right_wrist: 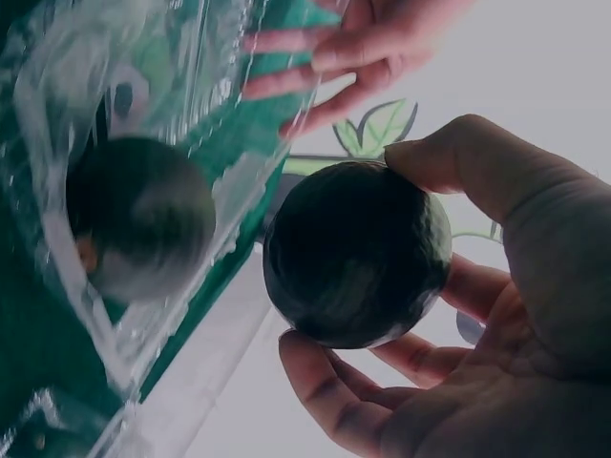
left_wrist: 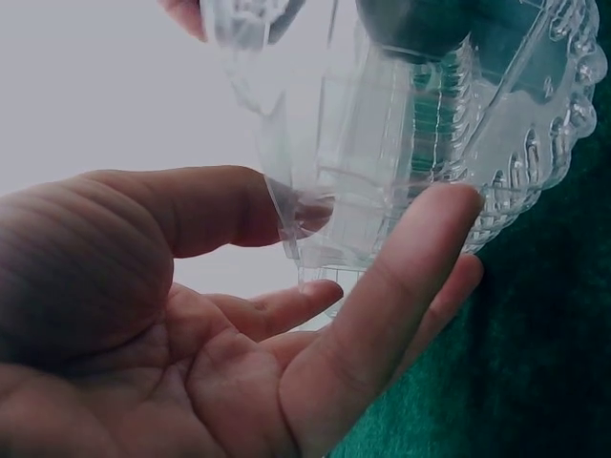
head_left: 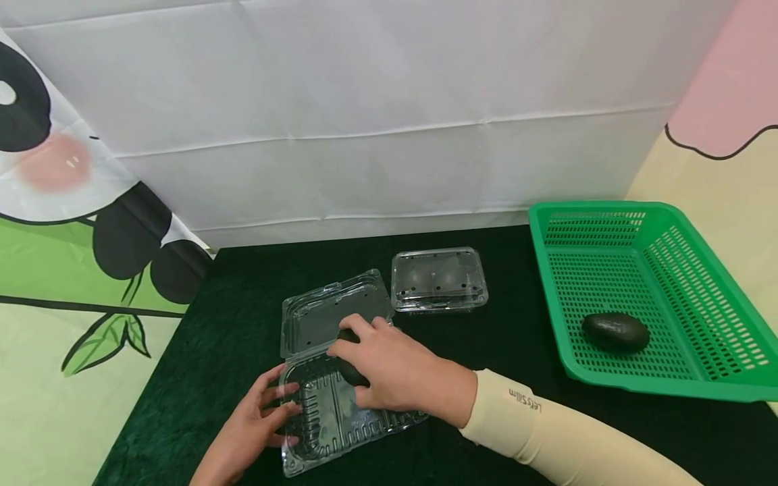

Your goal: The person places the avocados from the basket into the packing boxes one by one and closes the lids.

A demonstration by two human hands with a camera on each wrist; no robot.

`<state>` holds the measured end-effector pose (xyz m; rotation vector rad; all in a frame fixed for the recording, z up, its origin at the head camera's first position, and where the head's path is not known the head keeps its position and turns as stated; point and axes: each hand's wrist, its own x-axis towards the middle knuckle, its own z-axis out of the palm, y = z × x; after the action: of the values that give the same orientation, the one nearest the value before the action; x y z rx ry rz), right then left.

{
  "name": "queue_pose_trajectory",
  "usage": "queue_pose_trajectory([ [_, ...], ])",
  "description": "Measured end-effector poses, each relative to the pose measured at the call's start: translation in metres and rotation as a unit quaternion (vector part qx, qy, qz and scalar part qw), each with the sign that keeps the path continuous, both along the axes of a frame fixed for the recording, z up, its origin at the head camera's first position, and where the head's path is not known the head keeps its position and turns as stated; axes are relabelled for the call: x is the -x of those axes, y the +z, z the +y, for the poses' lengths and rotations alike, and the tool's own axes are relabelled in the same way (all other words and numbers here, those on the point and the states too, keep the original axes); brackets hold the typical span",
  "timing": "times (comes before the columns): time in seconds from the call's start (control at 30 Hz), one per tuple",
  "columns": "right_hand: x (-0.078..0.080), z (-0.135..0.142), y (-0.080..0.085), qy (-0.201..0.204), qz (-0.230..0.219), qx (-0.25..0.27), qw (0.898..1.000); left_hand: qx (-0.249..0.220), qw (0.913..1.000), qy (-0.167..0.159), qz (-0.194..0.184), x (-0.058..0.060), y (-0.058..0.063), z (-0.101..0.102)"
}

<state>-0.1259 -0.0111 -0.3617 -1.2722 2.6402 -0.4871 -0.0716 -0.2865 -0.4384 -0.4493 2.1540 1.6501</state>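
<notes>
Right wrist view: our right hand (head_left: 392, 364) has thumb and fingers curled round an avocado (right_wrist: 358, 255), over the open clear box (head_left: 325, 412).
Avocado: probably firm with some heft, might bruise if squeezed; bumpy skin should grip okay, so we'd go round the fat middle.
Clear box: looks light and flimsy, so we'd steady the rim.
Left hand (head_left: 255, 413): fingers spread at the box's left edge.

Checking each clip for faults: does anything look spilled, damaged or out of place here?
Nothing stands out. The right hand holds an avocado over the open clear container; another avocado lies in the green basket. No spill or damage shows.
</notes>
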Motion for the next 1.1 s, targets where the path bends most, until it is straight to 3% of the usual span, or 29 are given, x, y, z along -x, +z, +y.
queue_pose_trajectory([
  [0.37,-0.021,-0.014,-0.019,0.083,-0.02,0.008,0.996,0.002,1.0,0.003,-0.003,-0.001,-0.002,-0.004],
  [0.53,-0.026,-0.017,-0.028,0.1,-0.01,-0.008,0.995,0.0,1.0,0.001,-0.002,0.0,-0.002,-0.003],
  [1.1,-0.016,-0.009,-0.05,0.122,-0.029,-0.027,0.992,0.003,1.0,0.008,-0.001,0.0,-0.002,-0.001],
])
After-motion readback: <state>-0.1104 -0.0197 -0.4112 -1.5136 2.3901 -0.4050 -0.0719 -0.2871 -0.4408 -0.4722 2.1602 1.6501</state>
